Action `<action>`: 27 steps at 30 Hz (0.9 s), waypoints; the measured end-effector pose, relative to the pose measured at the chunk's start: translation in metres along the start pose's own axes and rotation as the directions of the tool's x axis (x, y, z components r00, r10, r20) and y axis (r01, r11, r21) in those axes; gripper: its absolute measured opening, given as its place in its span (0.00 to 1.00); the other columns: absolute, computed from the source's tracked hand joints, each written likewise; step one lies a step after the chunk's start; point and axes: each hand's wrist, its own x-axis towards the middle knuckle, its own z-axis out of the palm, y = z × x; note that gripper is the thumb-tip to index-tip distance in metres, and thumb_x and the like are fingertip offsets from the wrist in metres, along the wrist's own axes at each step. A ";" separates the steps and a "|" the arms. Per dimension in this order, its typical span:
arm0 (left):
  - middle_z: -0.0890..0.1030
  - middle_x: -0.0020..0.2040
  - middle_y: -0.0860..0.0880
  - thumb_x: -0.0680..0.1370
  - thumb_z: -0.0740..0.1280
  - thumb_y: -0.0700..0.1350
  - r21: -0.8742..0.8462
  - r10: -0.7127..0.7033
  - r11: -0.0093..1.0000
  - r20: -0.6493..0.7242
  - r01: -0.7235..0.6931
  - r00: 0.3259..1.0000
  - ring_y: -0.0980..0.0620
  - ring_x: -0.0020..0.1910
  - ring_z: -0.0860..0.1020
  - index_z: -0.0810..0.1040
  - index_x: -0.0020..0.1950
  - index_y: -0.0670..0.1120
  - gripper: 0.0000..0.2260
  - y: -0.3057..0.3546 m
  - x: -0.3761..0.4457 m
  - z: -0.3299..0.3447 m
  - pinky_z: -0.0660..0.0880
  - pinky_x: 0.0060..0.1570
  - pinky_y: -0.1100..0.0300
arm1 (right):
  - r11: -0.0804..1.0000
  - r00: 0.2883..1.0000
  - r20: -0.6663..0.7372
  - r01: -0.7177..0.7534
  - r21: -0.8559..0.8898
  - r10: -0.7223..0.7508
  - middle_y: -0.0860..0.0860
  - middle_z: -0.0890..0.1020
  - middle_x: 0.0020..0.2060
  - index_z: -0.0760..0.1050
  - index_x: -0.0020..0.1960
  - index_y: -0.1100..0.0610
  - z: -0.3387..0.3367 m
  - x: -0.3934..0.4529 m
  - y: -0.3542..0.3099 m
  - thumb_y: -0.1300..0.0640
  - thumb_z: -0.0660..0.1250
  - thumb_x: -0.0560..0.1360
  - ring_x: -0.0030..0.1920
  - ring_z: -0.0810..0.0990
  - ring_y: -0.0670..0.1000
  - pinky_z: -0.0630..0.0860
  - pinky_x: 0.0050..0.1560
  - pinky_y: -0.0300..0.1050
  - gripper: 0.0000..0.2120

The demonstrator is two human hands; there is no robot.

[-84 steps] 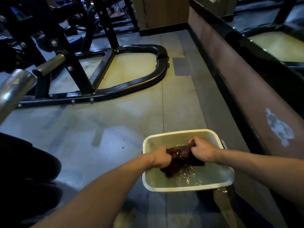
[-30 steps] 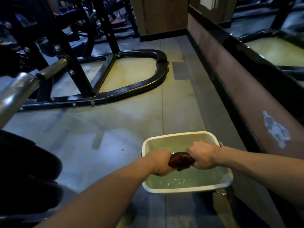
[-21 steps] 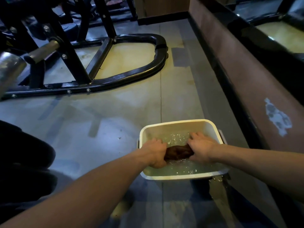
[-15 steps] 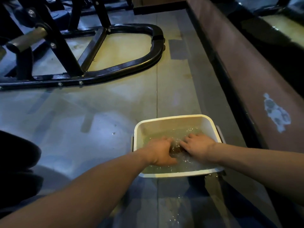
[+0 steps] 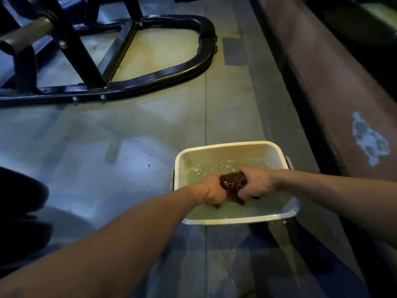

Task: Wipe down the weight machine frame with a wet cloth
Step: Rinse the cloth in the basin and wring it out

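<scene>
Head view: cloth (image 5: 233,183), dark reddish-brown, soaked and glossy, bunched into a short thick roll with loose ends trailing into the water; held just above the rippled surface inside a white rectangular tub (image 5: 227,145) standing on the grey floor (image 5: 129,130). Left hand (image 5: 212,190) fist-curled round one end of the roll, right hand (image 5: 255,183) likewise curled round the other. Black tubular weight machine frame (image 5: 154,77), base loop bolted, lies well apart beyond the tub.
</scene>
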 end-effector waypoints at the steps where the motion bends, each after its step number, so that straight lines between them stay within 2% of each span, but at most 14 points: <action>1: 0.80 0.49 0.44 0.78 0.67 0.37 -0.049 -0.014 0.999 0.044 0.016 0.999 0.47 0.46 0.81 0.73 0.67 0.46 0.17 0.000 -0.002 -0.004 0.82 0.44 0.55 | 0.994 1.000 0.006 0.020 -0.109 -0.019 0.49 0.83 0.49 0.70 0.62 0.49 0.002 -0.004 -0.003 0.48 0.79 0.62 0.49 0.83 0.52 0.83 0.51 0.50 0.32; 2: 0.81 0.50 0.44 0.77 0.69 0.39 -0.079 -0.014 0.997 0.093 0.022 0.996 0.47 0.46 0.81 0.73 0.66 0.46 0.18 0.000 -0.006 -0.007 0.83 0.47 0.53 | 0.971 0.999 -0.021 0.040 -0.235 -0.046 0.48 0.81 0.49 0.65 0.64 0.47 0.005 -0.007 -0.004 0.46 0.79 0.64 0.49 0.81 0.51 0.81 0.51 0.49 0.35; 4: 0.82 0.54 0.46 0.73 0.77 0.46 -0.014 0.021 1.000 0.127 -0.019 0.992 0.47 0.52 0.82 0.74 0.66 0.48 0.24 -0.003 -0.012 -0.010 0.81 0.58 0.50 | 0.903 0.986 -0.104 0.077 -0.423 -0.132 0.47 0.79 0.47 0.63 0.64 0.46 0.007 -0.012 -0.007 0.45 0.77 0.71 0.46 0.79 0.50 0.76 0.45 0.45 0.29; 5: 0.82 0.56 0.48 0.71 0.80 0.49 0.070 0.055 0.996 0.088 -0.061 0.995 0.48 0.54 0.81 0.74 0.67 0.48 0.27 -0.004 -0.014 -0.010 0.80 0.60 0.51 | 0.881 0.977 -0.134 0.085 -0.465 -0.165 0.47 0.79 0.45 0.65 0.61 0.46 0.008 -0.015 -0.010 0.45 0.75 0.73 0.44 0.79 0.49 0.76 0.43 0.45 0.24; 7: 0.80 0.56 0.49 0.70 0.80 0.53 0.277 0.162 0.950 -0.039 -0.145 0.986 0.48 0.54 0.79 0.71 0.66 0.49 0.30 -0.004 -0.023 -0.013 0.76 0.56 0.54 | 0.855 0.966 -0.170 0.084 -0.513 -0.196 0.47 0.81 0.42 0.71 0.55 0.48 0.004 -0.021 -0.018 0.45 0.71 0.76 0.42 0.80 0.50 0.78 0.41 0.46 0.13; 9: 0.81 0.51 0.50 0.74 0.76 0.58 0.422 0.250 0.888 -0.105 -0.185 0.962 0.48 0.49 0.79 0.73 0.60 0.51 0.22 -0.005 -0.030 -0.020 0.77 0.52 0.53 | 0.860 0.968 -0.163 0.084 -0.503 -0.190 0.48 0.82 0.39 0.75 0.48 0.49 0.001 -0.027 -0.028 0.45 0.68 0.78 0.38 0.82 0.50 0.79 0.37 0.45 0.08; 11: 0.82 0.47 0.50 0.77 0.72 0.58 0.469 0.254 0.866 -0.107 -0.176 0.961 0.48 0.46 0.80 0.79 0.55 0.51 0.13 -0.006 -0.035 -0.032 0.79 0.50 0.51 | 0.864 0.966 -0.168 0.091 -0.495 -0.198 0.49 0.83 0.36 0.78 0.45 0.50 -0.002 -0.030 -0.036 0.42 0.67 0.78 0.36 0.82 0.50 0.81 0.36 0.47 0.12; 13: 0.83 0.46 0.50 0.79 0.71 0.55 0.477 0.224 0.866 -0.104 -0.149 0.969 0.48 0.45 0.80 0.82 0.56 0.51 0.11 -0.006 -0.040 -0.040 0.80 0.52 0.50 | 0.874 0.965 -0.173 0.093 -0.476 -0.196 0.49 0.83 0.37 0.80 0.46 0.50 -0.007 -0.030 -0.041 0.37 0.67 0.77 0.37 0.82 0.51 0.81 0.36 0.47 0.17; 16: 0.82 0.45 0.48 0.80 0.69 0.58 0.510 0.214 0.850 -0.107 -0.131 0.971 0.47 0.43 0.80 0.82 0.56 0.48 0.14 -0.006 -0.048 -0.045 0.80 0.47 0.53 | 0.889 0.963 -0.136 0.154 -0.431 -0.233 0.50 0.79 0.47 0.78 0.51 0.48 -0.008 -0.027 -0.043 0.36 0.69 0.75 0.45 0.80 0.51 0.81 0.48 0.51 0.16; 19: 0.82 0.47 0.45 0.79 0.70 0.52 0.495 0.214 0.859 -0.118 -0.130 0.970 0.44 0.47 0.81 0.81 0.56 0.46 0.12 -0.008 -0.051 -0.044 0.76 0.44 0.55 | 0.900 0.900 -0.247 0.262 -0.349 -0.358 0.47 0.77 0.50 0.72 0.57 0.46 -0.002 -0.026 -0.040 0.42 0.74 0.74 0.49 0.77 0.50 0.77 0.52 0.50 0.18; 21: 0.82 0.53 0.45 0.78 0.71 0.45 0.397 0.240 0.905 -0.179 -0.154 0.954 0.43 0.51 0.81 0.74 0.67 0.46 0.19 -0.006 -0.051 -0.041 0.76 0.46 0.55 | 0.865 0.845 -0.306 0.304 -0.399 -0.438 0.46 0.78 0.51 0.71 0.60 0.47 0.001 -0.023 -0.036 0.49 0.72 0.77 0.52 0.78 0.51 0.77 0.54 0.50 0.15; 23: 0.81 0.53 0.45 0.76 0.72 0.41 0.307 0.245 0.937 -0.231 -0.169 0.941 0.45 0.47 0.80 0.68 0.71 0.47 0.25 0.001 -0.053 -0.042 0.77 0.42 0.56 | 0.817 0.817 -0.308 0.304 -0.490 -0.488 0.48 0.78 0.54 0.70 0.62 0.47 0.003 -0.021 -0.032 0.54 0.68 0.78 0.54 0.77 0.52 0.76 0.56 0.50 0.14; 25: 0.81 0.50 0.45 0.76 0.73 0.42 0.239 0.173 0.963 -0.192 -0.125 0.966 0.47 0.42 0.78 0.72 0.64 0.45 0.18 0.011 -0.052 -0.043 0.78 0.40 0.55 | 0.816 0.826 -0.304 0.283 -0.503 -0.474 0.49 0.76 0.56 0.67 0.66 0.48 0.004 -0.025 -0.033 0.54 0.67 0.78 0.55 0.76 0.53 0.75 0.56 0.49 0.18; 27: 0.81 0.48 0.45 0.75 0.76 0.46 0.239 0.058 0.970 -0.096 -0.033 0.994 0.48 0.44 0.78 0.78 0.56 0.46 0.13 0.019 -0.053 -0.042 0.79 0.46 0.54 | 0.805 0.835 -0.293 0.263 -0.532 -0.466 0.50 0.75 0.59 0.63 0.69 0.48 0.009 -0.030 -0.038 0.50 0.68 0.77 0.55 0.76 0.54 0.75 0.55 0.50 0.24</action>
